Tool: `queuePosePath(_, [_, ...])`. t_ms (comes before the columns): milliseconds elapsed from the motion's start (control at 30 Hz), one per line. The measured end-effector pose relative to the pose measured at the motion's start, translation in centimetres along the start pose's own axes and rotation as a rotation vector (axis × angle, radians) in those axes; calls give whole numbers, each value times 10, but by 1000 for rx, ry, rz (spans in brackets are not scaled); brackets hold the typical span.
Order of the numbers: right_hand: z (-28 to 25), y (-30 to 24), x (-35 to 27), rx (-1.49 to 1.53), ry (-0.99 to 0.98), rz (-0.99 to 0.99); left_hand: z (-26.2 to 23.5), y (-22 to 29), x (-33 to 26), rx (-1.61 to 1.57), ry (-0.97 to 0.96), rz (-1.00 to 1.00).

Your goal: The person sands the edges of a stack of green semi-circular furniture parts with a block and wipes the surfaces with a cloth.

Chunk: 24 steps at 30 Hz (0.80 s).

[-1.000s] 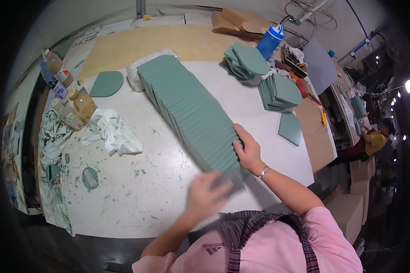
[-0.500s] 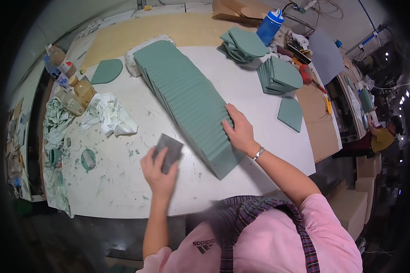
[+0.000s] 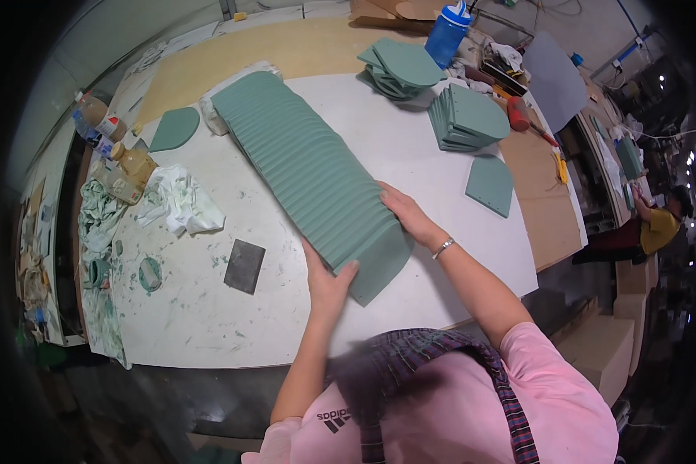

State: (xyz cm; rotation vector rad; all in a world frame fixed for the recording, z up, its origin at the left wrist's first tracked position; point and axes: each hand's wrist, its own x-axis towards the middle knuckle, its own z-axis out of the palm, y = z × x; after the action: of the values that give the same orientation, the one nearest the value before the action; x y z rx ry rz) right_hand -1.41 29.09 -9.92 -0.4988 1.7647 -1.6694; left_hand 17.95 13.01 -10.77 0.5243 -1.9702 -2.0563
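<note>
A long row of overlapping green rounded panels (image 3: pixel 309 166) runs slantwise across the white table. My left hand (image 3: pixel 331 284) grips its near left edge, thumb on top and the other fingers down along the side, partly hidden. On the opposite side, my right hand (image 3: pixel 411 218) is pressed against the row's right edge, with its fingertips at the panels. A dark grey rectangular pad, possibly a sanding pad (image 3: pixel 244 267), lies flat on the table left of my left hand. The far end of the row leans on a white wrapped bundle (image 3: pixel 213 108).
Stacks of green panels (image 3: pixel 472 116) stand at the right, with one loose panel (image 3: pixel 489 185) nearer. Bottles (image 3: pixel 135 164) and a crumpled white cloth (image 3: pixel 182 203) are at the left. A blue bottle (image 3: pixel 447 37) and a red-headed mallet (image 3: pixel 520 114) sit at the far right.
My left hand has let go of the dark pad, leaving it on the table, and moved right to grip the row's near edge. My right hand stays at the row's right edge.
</note>
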Motion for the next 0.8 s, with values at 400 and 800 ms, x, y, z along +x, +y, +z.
queuePosePath(400, [10,-5,-1,-180,92,43,10,-6,-9,-299,128,-72])
queuePosePath(800, [23,-55,150,34,-39,156,-93,40,182,-399,298,-185])
